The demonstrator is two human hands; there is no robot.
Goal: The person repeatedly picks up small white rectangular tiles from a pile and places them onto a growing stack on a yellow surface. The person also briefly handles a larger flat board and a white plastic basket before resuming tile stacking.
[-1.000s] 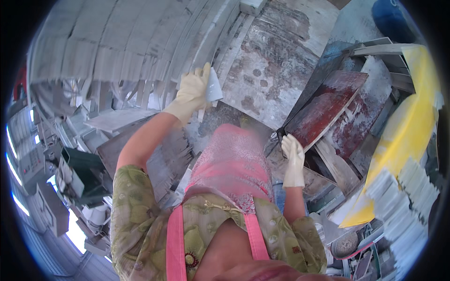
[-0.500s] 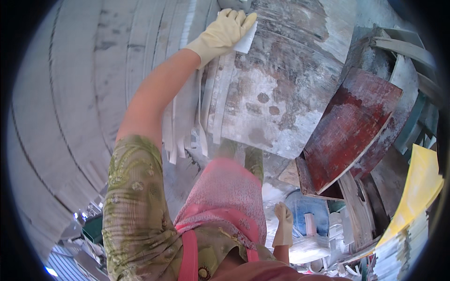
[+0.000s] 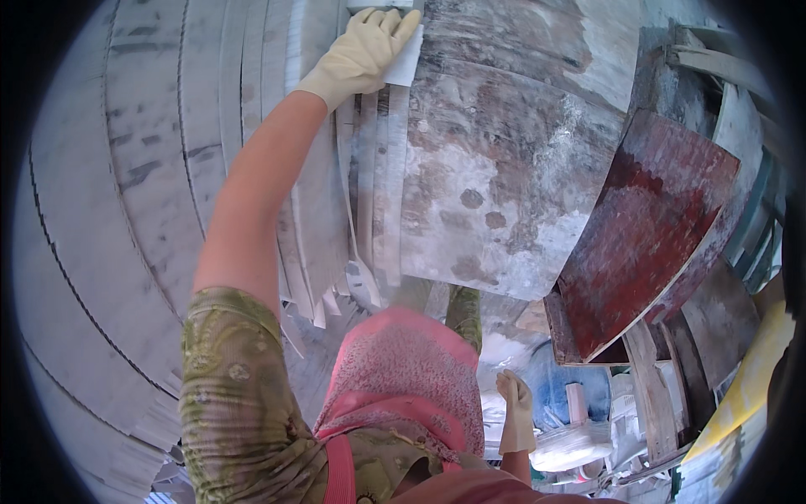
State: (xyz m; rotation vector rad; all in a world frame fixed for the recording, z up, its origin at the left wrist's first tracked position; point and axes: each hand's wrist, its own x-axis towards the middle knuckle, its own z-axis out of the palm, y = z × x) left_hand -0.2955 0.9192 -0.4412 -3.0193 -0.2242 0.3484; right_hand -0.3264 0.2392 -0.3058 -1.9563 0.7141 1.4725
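My left hand (image 3: 359, 55), in a cream rubber glove, is stretched far forward. Its fingers are closed over a white flat piece (image 3: 405, 65), whose edge shows beyond the fingertips. This piece lies over the line where narrow pale strips (image 3: 393, 168) meet a worn, stained board (image 3: 504, 168). My right hand (image 3: 516, 403), gloved alike, hangs low at my right side. The fingers are curled, and whether anything is inside them I cannot make out.
Long grey-white slabs or boards (image 3: 143, 168) fill the left. A red-brown worn panel (image 3: 651, 227) leans at the right, with wooden boards (image 3: 651, 386) below it. A blue container (image 3: 546, 382) and a yellow sheet (image 3: 743, 395) are at the lower right.
My left hand has shifted a little left with the white piece, toward the pale strips. The whole view has turned slightly. My right hand stays curled at my side.
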